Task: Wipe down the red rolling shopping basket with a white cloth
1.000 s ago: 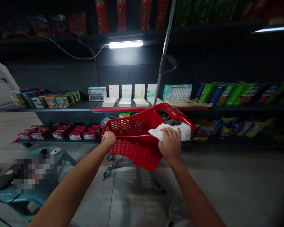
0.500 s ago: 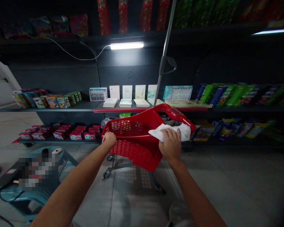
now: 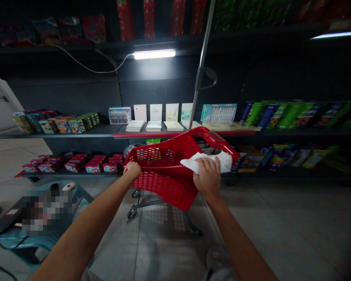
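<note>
The left hand (image 3: 132, 169) clamps the rim of a red basket (image 3: 158, 158), steadying it; the right hand (image 3: 207, 177) grips a white cloth (image 3: 222, 162) against it.

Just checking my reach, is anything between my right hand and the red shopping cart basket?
Only the white cloth, held under your right hand against the red basket; nothing else visible stands between them.

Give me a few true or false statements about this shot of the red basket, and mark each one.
The left hand grips the rim of the red basket. True.
The red basket sits on a shelf. False: it rests on a wheeled frame.
The right hand holds a white cloth. True.
The lit lamp is below the cards. False: it is above them.
</note>
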Demonstrator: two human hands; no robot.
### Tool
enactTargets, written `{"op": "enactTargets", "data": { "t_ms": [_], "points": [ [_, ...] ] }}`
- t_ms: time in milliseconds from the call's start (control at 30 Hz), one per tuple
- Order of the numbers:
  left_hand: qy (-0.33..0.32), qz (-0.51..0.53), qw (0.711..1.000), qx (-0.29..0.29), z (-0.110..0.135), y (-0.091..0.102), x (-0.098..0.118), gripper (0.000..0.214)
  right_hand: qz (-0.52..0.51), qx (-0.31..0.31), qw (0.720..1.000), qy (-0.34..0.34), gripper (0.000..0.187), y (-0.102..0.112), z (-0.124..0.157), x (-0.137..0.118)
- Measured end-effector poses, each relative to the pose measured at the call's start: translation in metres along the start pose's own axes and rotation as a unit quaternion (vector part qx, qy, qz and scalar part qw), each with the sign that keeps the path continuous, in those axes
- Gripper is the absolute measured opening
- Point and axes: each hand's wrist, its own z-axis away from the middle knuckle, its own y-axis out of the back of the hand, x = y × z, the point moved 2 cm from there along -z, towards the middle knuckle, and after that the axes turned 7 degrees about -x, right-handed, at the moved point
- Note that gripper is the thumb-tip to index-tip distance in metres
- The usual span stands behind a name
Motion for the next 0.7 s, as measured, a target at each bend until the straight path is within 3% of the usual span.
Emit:
{"op": "enactTargets", "data": {
  "t_ms": [167, 333, 500, 567, 700],
  "points": [
    [0.046, -0.036, 0.997, -0.04, -0.002, 0.004, -0.007, 0.041, -0.014, -0.002, 1.0, 0.008, 0.038, -0.003, 0.001, -0.006],
    [0.079, -0.058, 0.994, -0.038, 0.005, 0.006, -0.012, 0.044, -0.027, -0.003, 1.0, 0.016, 0.042, -0.005, -0.001, -0.015],
    [0.135, -0.099, 0.983, 0.074, 0.02, -0.011, -0.013, 0.07, -0.035, -0.003, 0.999, 0.005, 0.037, -0.001, -0.003, -0.025],
    [0.089, -0.079, 0.985, 0.126, 0.026, -0.018, 0.0, 0.075, -0.032, -0.008, 0.999, -0.001, 0.036, 0.001, -0.004, -0.028],
    [-0.085, -0.013, 0.974, 0.212, 0.041, -0.014, 0.051, 0.066, -0.031, -0.009, 0.999, -0.005, 0.032, 0.003, -0.006, -0.03]
  ]
}}
